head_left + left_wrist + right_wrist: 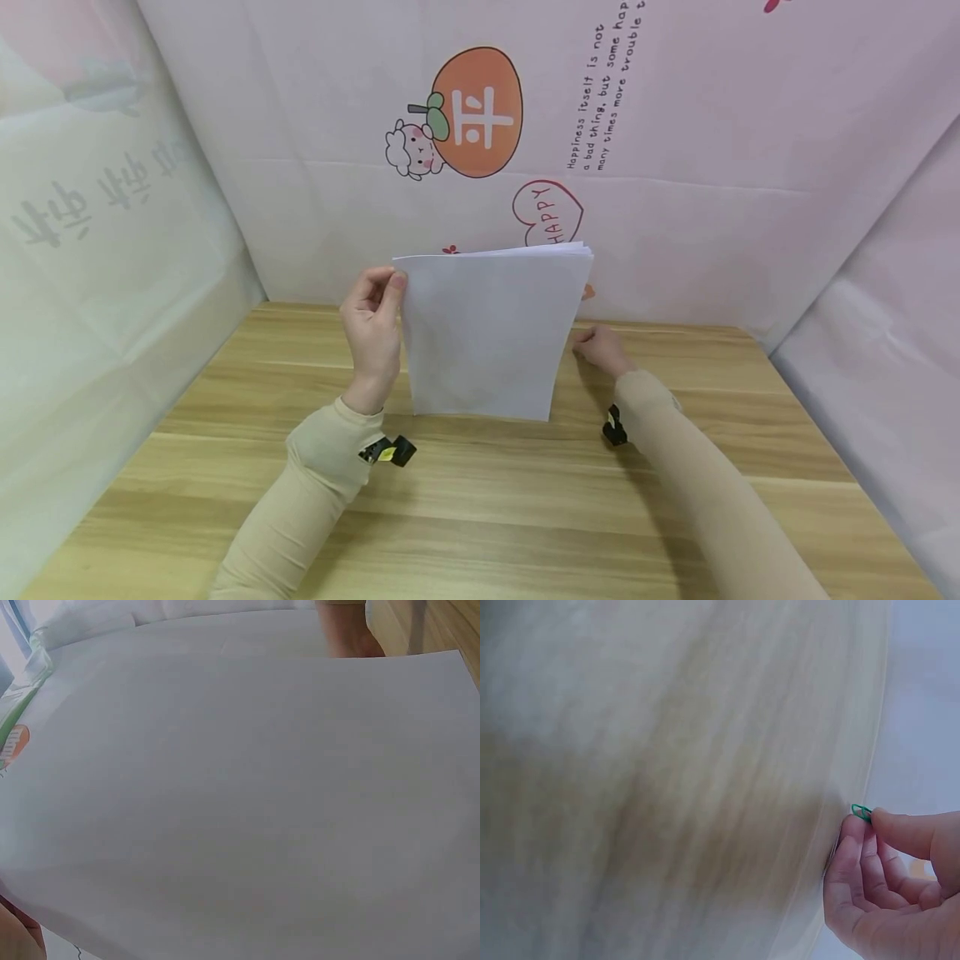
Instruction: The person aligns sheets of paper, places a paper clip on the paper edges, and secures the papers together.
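Observation:
A stack of white paper sheets (491,333) stands upright over the table, its sheets slightly fanned at the top right corner. My left hand (372,333) pinches the stack at its upper left corner, thumb in front. In the left wrist view the paper (247,787) fills most of the picture. To the right of the stack, low over the table, is my right hand (603,350). Between thumb and index finger it pinches a small green paper clip (861,813), seen in the right wrist view. The head view does not show the clip.
The wood-grain table (480,517) spreads beneath both hands. A printed white cloth (712,125) hangs behind its far edge, with further cloth at both sides. Small black wrist cameras (402,451) are worn on both sleeves.

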The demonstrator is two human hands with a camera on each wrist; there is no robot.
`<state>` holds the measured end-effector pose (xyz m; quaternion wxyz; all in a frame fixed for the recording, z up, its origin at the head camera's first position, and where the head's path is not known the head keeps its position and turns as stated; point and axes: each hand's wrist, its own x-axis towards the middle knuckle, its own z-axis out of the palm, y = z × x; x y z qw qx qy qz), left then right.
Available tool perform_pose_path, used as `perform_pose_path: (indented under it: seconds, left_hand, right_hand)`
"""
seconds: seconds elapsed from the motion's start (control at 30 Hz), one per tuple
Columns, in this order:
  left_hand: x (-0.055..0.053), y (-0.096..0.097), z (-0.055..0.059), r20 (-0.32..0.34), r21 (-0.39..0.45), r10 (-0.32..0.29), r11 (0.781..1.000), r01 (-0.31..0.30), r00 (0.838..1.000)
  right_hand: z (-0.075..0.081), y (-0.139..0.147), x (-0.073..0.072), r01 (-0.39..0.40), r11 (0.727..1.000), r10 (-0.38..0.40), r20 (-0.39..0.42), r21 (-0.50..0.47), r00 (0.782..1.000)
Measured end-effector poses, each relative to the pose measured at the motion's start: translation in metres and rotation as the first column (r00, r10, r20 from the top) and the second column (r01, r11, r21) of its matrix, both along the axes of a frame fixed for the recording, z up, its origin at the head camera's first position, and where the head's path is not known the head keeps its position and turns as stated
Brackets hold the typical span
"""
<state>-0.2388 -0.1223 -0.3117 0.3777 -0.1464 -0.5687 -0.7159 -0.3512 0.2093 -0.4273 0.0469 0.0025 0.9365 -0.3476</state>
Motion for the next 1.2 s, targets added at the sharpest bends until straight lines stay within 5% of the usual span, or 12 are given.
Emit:
perform_pose_path:
  seconds: [0.3,1.2]
  left_hand:
    - [-0.001,-0.001,-0.002,-0.003,-0.007,-0.001,1.000,0.001,1.000]
    - [-0.001,0.001,-0.002,-0.013,0.013,-0.008,1.000,0.008,1.000]
  right_hand:
    - [0.002,0.001,0.009,0.022,0.995,-0.021,0.015,-0.099,1.000]
    - [0.020,-0.002,0.024,0.002,0.981,-0.013,-0.057,-0.193,0.998]
